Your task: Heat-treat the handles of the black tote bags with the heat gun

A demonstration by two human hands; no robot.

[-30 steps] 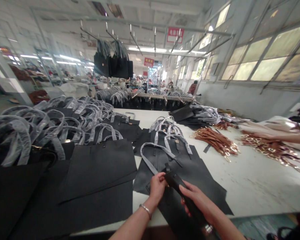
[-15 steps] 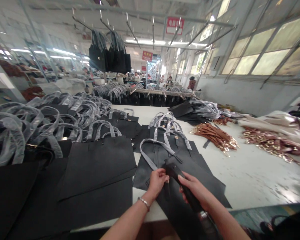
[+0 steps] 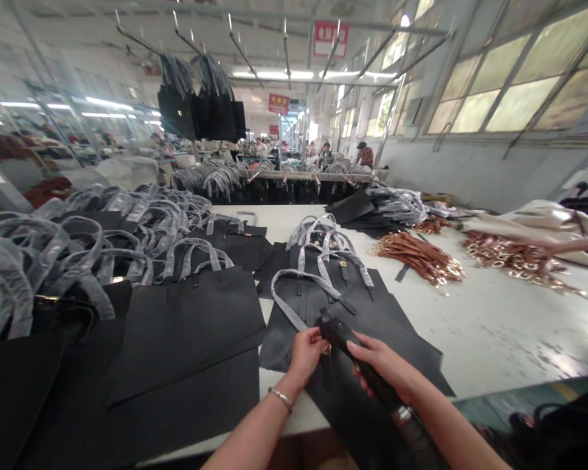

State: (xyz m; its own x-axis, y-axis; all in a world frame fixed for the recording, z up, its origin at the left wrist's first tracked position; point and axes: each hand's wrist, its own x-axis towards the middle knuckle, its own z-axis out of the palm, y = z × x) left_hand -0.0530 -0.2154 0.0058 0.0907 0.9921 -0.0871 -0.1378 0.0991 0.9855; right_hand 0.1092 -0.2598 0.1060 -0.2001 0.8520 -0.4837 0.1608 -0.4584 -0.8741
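Note:
My right hand (image 3: 379, 365) is wrapped round a dark handheld tool (image 3: 367, 375), which slants from the lower right up to my left fingers. My left hand (image 3: 306, 352), with a bracelet at the wrist, pinches a small part at the tool's tip; what it holds is too small to make out. Both hands are over a black bag piece (image 3: 353, 411) that hangs past the table's near edge. Just beyond them a plastic-wrapped handle (image 3: 289, 307) loops over stacked black bag pieces (image 3: 396, 326).
Black bags with wrapped handles (image 3: 191, 326) cover the left side. Brown straps with gold clasps (image 3: 419, 258) lie on the white table (image 3: 500, 346) at the right, near more straps (image 3: 514, 254). Another person's arm (image 3: 581, 245) reaches in there. Bags hang from a rack behind.
Another person's arm has come in from the right over the strap pile. The camera view has shifted slightly. My hands and the tool keep nearly the same pose.

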